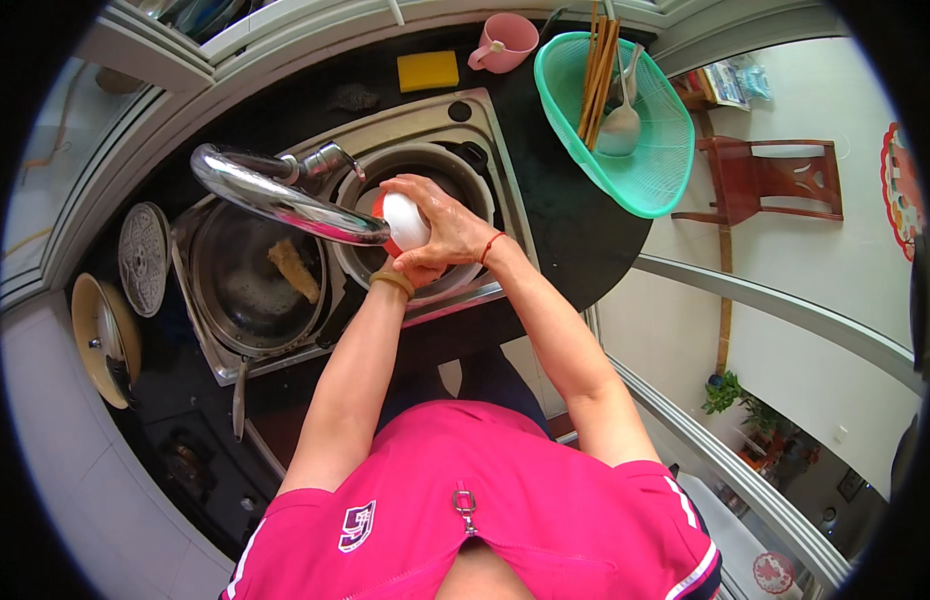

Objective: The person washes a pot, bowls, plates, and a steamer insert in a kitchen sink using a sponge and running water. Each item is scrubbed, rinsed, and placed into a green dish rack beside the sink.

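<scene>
Both my hands hold a white and red bowl-like item (406, 221) under the chrome faucet (300, 214), over a large metal pot (476, 187) in the right sink basin. My right hand (454, 225), with a red string at the wrist, grips its right side. My left hand (420, 276), a tan bangle at its wrist, supports it from below; its fingers are mostly hidden. In the left basin, a pan (232, 300) holds some soapy water and a tan scrubbing cloth or loofah (294, 271).
A green plastic basket (664, 157) with chopsticks and a ladle stands right of the sink. Behind are a pink mug (510, 45), a yellow sponge (427, 70) and a dark scouring pad (354, 97). A perforated steamer plate (144, 259) and a beige bowl (86, 330) stand at left.
</scene>
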Demonstrator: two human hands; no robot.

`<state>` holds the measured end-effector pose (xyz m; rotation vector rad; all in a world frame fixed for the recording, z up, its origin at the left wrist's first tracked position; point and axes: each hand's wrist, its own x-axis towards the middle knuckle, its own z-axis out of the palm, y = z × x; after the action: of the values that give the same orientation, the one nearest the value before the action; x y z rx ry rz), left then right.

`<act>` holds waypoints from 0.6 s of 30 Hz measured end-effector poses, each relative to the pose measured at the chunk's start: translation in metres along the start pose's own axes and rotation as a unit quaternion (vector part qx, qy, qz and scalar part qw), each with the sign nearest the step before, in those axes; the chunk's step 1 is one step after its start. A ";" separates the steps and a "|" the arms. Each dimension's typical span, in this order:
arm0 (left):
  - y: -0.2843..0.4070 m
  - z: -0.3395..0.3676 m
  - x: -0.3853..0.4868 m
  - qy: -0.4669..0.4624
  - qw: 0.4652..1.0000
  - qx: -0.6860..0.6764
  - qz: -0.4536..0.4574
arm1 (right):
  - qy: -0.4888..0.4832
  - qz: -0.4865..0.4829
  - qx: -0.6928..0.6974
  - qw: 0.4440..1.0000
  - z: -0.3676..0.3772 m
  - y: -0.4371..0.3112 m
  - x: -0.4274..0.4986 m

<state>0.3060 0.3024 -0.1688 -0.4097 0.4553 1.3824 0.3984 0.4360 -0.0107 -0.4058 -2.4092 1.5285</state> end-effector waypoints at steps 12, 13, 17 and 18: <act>-0.001 0.032 -0.034 0.151 0.897 0.306 0.281 | -0.088 0.135 -0.423 0.892 0.022 -0.074 0.039; 0.000 0.035 -0.032 0.166 0.877 0.347 0.288 | -0.105 0.128 -0.471 0.866 0.026 -0.079 0.042; 0.012 0.035 -0.022 0.226 0.685 0.642 0.262 | -0.078 0.120 -0.585 0.798 0.034 -0.076 0.037; 0.014 0.035 -0.016 0.241 0.612 0.714 0.240 | -0.099 0.142 -0.577 0.799 0.021 -0.079 0.034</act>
<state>0.2926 0.3098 -0.1309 0.7788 2.0302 0.9367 0.3519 0.3988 0.0543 -0.8652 -3.2973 -0.0889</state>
